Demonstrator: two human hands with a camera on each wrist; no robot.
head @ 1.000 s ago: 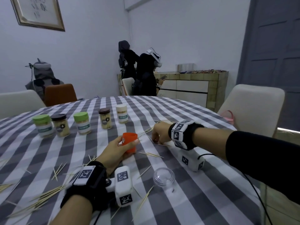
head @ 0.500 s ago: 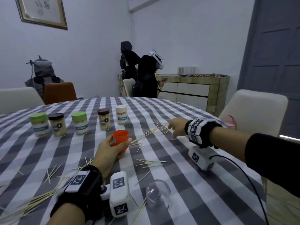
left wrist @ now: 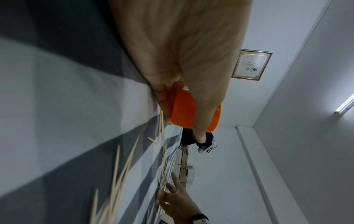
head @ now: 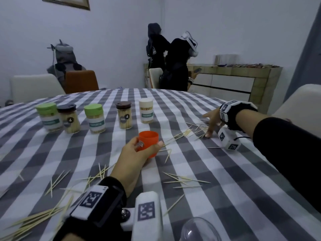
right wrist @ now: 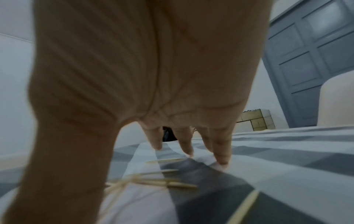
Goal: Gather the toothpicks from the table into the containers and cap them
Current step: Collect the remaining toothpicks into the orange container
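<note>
Head view: left fingers (head: pixel 157 145) grip orange container (head: pixel 148 140); 5 capped jars (head: pixel 124 115) hold toothpicks.

The room is dim, with a cool bluish cast; a fluorescent tube (left wrist: pixel 344 104) glows bright near the edge of the left wrist view, the only lamp seen; shadows on the tabletop (head: pixel 225 197) are soft and faint; the head view bends straight lines toward its borders; the right hand (right wrist: pixel 153 68) fills its wrist view, smeared by motion blur, and the toothpicks (right wrist: pixel 164 181) under it look soft; the left wrist view is turned sideways and blurred up close
</note>
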